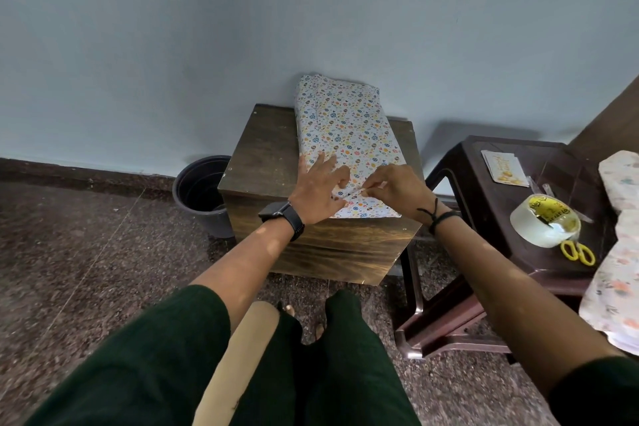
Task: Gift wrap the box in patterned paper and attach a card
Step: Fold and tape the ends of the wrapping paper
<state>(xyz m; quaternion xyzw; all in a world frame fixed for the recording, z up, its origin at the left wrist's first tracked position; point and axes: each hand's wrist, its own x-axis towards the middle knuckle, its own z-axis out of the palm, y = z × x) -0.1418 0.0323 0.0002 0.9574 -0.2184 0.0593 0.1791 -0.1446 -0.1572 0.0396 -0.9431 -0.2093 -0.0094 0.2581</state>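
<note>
Pressing flat, the left hand [320, 188] steadies the box [347, 145]; the right hand [392, 188] pinches tape [353, 191]; card [505, 169], roll [545, 220], scissors [578, 252] lie right.

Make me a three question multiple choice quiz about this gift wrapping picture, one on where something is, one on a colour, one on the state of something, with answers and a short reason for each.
1. Where is the tape roll?
A. on the wrapped box
B. on the dark plastic stool
C. on the floor

2. What colour are the scissors' handles?
A. yellow
B. red
C. black

3. What is the state of the greeting card?
A. taped to the box
B. held in the left hand
C. lying loose on the stool

Answers:
1 B, the roll sits on the stool right of the wooden table.
2 A, both loops are yellow.
3 C, it lies flat on the stool, apart from the wrapped box, where the left hand and right hand work.
</note>
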